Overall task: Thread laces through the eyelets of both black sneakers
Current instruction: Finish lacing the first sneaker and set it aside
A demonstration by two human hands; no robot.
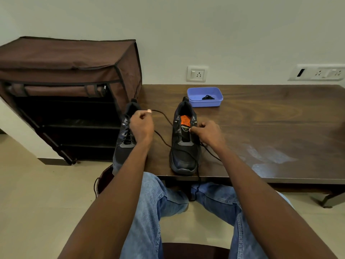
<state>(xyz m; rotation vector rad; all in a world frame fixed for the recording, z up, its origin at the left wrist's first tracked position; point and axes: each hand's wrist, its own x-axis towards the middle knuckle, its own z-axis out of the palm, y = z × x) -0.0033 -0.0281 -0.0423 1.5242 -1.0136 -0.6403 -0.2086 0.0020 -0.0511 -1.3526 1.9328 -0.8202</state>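
Observation:
Two black sneakers stand on the dark wooden table (pixel 270 116), toes toward me. The left sneaker (pixel 124 139) sits at the table's left edge and has laces in its eyelets. The right sneaker (pixel 183 146) shows an orange insole label. A black lace (pixel 164 118) runs from my left hand (pixel 141 126), which pinches its end above the left sneaker, across to the right sneaker. My right hand (pixel 207 133) pinches the lace at an eyelet on that shoe's right side. The lace's other end hangs over the table's front edge.
A blue plastic tub (pixel 205 97) holding a bundle of black lace stands behind the right sneaker. A brown fabric shoe rack (pixel 65 90) stands left of the table. My jeans-clad legs are under the table's front edge. Wall sockets sit above the table.

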